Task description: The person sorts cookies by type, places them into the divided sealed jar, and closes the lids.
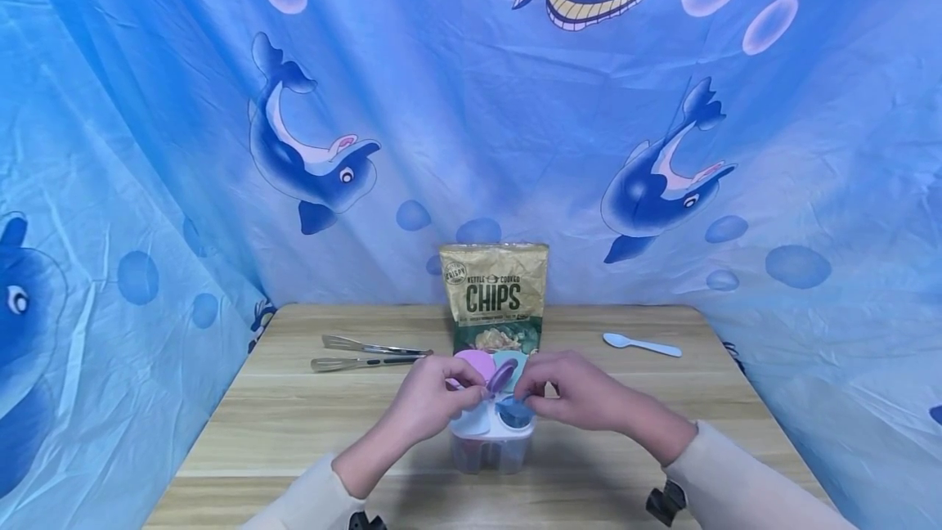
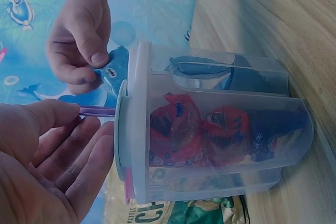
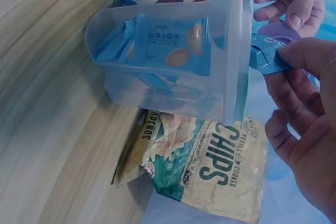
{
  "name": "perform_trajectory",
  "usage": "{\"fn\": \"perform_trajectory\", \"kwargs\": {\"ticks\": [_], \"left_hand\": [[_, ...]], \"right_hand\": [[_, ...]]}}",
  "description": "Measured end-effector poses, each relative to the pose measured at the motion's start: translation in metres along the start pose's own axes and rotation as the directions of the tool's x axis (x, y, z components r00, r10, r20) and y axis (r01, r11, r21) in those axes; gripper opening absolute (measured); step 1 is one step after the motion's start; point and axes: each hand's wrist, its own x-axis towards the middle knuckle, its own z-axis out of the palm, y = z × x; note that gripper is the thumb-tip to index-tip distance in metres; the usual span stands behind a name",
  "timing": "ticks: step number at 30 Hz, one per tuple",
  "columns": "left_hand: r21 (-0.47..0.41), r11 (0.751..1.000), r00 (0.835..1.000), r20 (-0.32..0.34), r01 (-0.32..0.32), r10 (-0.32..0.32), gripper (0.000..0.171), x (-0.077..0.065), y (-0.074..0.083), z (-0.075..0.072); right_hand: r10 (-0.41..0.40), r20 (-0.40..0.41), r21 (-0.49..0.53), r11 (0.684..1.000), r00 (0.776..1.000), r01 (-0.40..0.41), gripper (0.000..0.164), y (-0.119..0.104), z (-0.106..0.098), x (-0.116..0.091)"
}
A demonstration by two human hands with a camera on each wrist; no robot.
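Observation:
A clear plastic container with a white top stands between the hands. The left hand pinches a purple lid, tilted up above the container's top. Between its thumb and fingers the right hand grips a blue snack packet, which sits right at the container's opening. Through the walls show red packets in one compartment and a light-blue biscuit packet in another. A pink lid and a mint-green lid cover the far part of the top.
Close behind the container stands a bag of chips. Metal tongs lie on the wooden table to the left, a white spoon to the right. A blue printed cloth hangs behind and along both sides.

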Motion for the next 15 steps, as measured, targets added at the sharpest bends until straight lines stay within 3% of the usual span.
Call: {"fn": "perform_trajectory", "kwargs": {"ticks": [9,15], "left_hand": [[0.001,1.0,1.0,-0.005,-0.015,0.015,0.005,-0.001,-0.001,-0.002],[-0.001,1.0,1.0,-0.007,-0.012,0.012,0.004,0.0,-0.001,-0.001]], "right_hand": [[0.075,0.126,-0.075,0.995,0.989,-0.066,0.014,0.001,0.01,0.014],[0.154,0.093,-0.094,0.985,0.984,-0.146,0.025,0.003,0.021,0.014]]}}
